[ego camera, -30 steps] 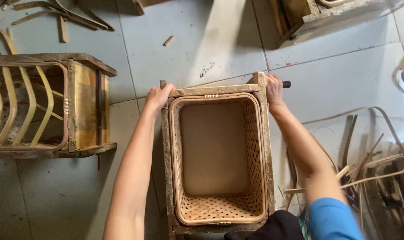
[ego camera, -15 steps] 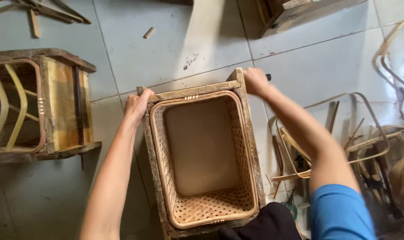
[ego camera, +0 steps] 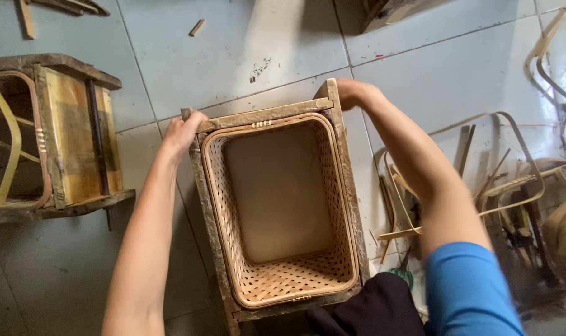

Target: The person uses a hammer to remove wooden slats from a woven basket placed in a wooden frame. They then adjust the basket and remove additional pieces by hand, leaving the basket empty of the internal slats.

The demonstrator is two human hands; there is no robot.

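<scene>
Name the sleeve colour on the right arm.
Blue sleeve, seen best in the head view.

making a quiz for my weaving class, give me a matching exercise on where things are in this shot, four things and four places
Things:
1. left hand
2. right hand
3. rectangular woven rattan basket
4. small loose wooden stick

Places:
A. inside the worn wooden frame
B. on the grey tiled floor, top of view
C. gripping the frame's far right corner
D. gripping the frame's far left corner

Pairs: 1-D, 2-C, 3-A, 4-B
</scene>
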